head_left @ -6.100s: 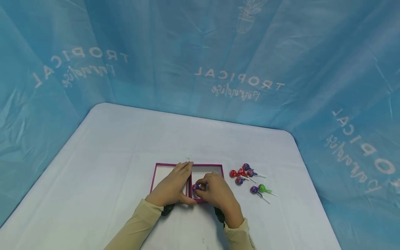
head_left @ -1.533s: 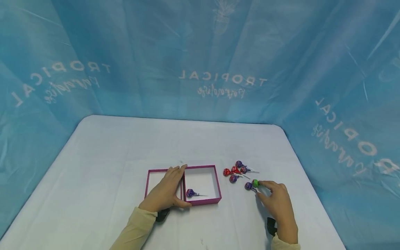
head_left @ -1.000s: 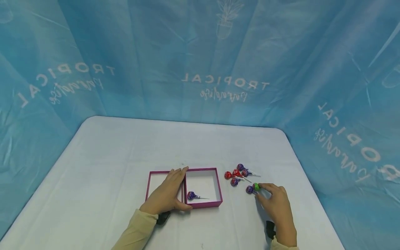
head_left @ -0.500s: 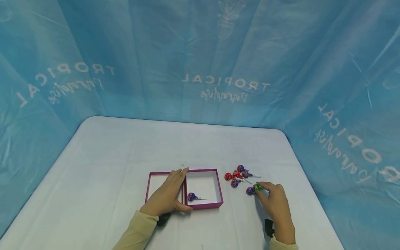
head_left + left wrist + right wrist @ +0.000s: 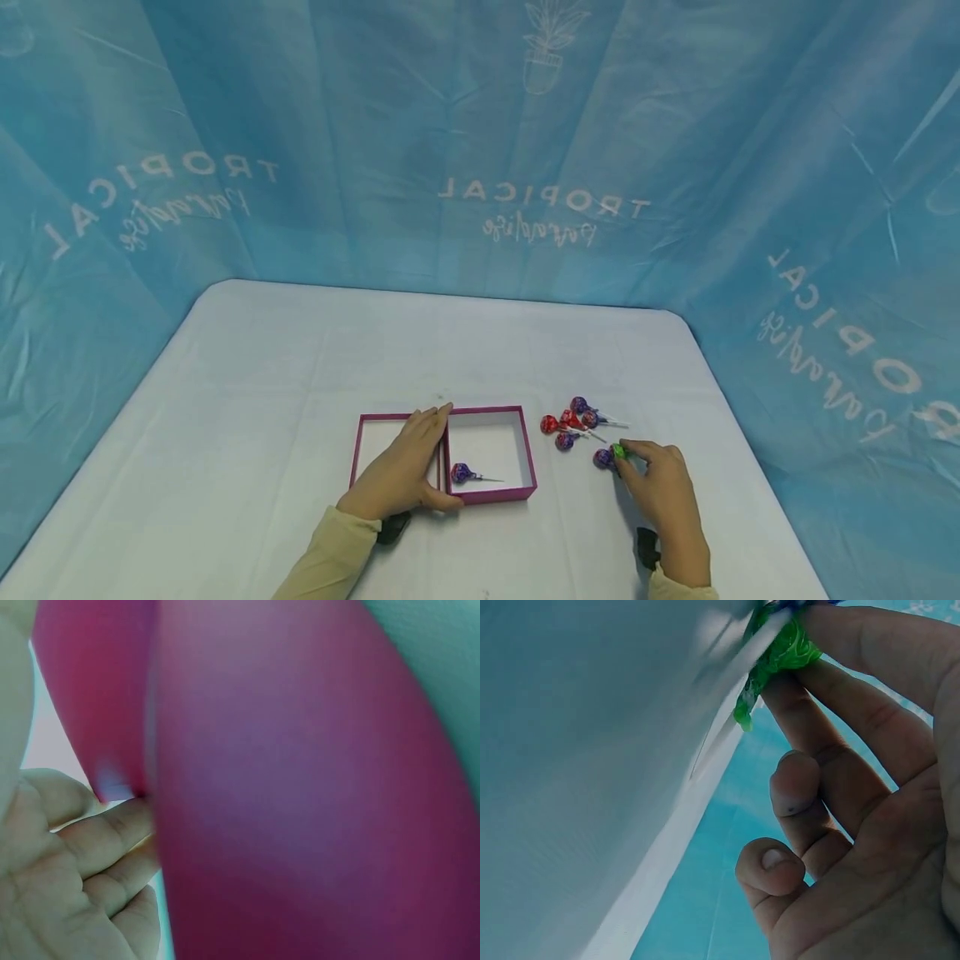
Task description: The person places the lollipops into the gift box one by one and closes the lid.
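Note:
Two shallow square magenta box parts with white insides stand side by side; the right box part (image 5: pixel 495 496) holds one purple lollipop (image 5: pixel 461 473). My left hand (image 5: pixel 401 471) lies across their adjoining walls, thumb at the near edge and fingertips at the far edge, covering much of the left box part (image 5: pixel 356 446). In the left wrist view, fingers bend against a magenta wall (image 5: pixel 315 780). To the right, my right hand (image 5: pixel 660 483) pinches a green lollipop (image 5: pixel 784 652) between thumb and fingers, its stick close over the white cloth. Beside it lies another purple lollipop (image 5: pixel 602 458).
Between the box and my right hand lies a loose group of lollipops: red ones (image 5: pixel 550 424) and several purple ones (image 5: pixel 564 440), sticks pointing right. The white-covered table (image 5: pixel 285 358) is bordered by blue printed curtains (image 5: pixel 480 108).
My right hand has let go of a purple lollipop inside the right box part and moved right to the green one, which it now pinches. My left hand stays on the box.

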`<state>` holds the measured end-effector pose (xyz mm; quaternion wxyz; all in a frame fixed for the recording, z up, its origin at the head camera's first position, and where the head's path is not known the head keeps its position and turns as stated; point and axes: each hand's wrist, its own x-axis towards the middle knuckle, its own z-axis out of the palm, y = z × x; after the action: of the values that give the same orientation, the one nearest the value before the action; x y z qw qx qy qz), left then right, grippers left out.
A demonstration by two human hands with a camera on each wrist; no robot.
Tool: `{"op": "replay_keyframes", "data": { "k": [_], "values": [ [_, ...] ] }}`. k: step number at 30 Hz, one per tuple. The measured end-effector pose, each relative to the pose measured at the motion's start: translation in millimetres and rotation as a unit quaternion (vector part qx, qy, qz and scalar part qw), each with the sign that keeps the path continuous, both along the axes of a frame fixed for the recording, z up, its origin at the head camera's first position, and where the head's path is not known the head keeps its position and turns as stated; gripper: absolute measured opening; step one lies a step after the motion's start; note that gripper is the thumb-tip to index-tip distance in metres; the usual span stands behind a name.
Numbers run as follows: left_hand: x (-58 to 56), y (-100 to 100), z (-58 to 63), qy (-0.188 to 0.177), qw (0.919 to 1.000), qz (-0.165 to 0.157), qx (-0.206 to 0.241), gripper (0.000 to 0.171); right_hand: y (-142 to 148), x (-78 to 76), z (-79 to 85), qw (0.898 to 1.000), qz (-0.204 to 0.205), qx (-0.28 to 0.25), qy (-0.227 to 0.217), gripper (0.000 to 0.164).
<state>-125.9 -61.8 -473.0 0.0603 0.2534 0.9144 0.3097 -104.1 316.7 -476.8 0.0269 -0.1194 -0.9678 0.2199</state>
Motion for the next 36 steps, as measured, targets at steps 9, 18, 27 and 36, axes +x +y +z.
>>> {"op": "replay_keyframes", "data": {
  "k": [9,18,27,36],
  "values": [
    [0.3,-0.2,-4.8,-0.004,1.0,-0.003,0.008,0.131,0.9,1.2,-2.1,1.0,-0.002,0.003,-0.013,0.037],
    [-3.0,1.1,-6.7,-0.002,1.0,-0.007,0.0,0.131,2.5,3.7,-4.0,1.0,0.001,0.014,0.007,0.04],
    [-2.8,1.1,-5.3,-0.014,0.9999,-0.005,0.0,0.132,2.1,2.4,-3.3,1.0,0.007,0.018,0.013,0.038],
    [-1.8,0.6,-2.4,-0.013,0.9999,-0.006,0.008,0.132,0.5,0.9,1.3,1.0,-0.01,0.008,0.021,0.039]
  ]
}}
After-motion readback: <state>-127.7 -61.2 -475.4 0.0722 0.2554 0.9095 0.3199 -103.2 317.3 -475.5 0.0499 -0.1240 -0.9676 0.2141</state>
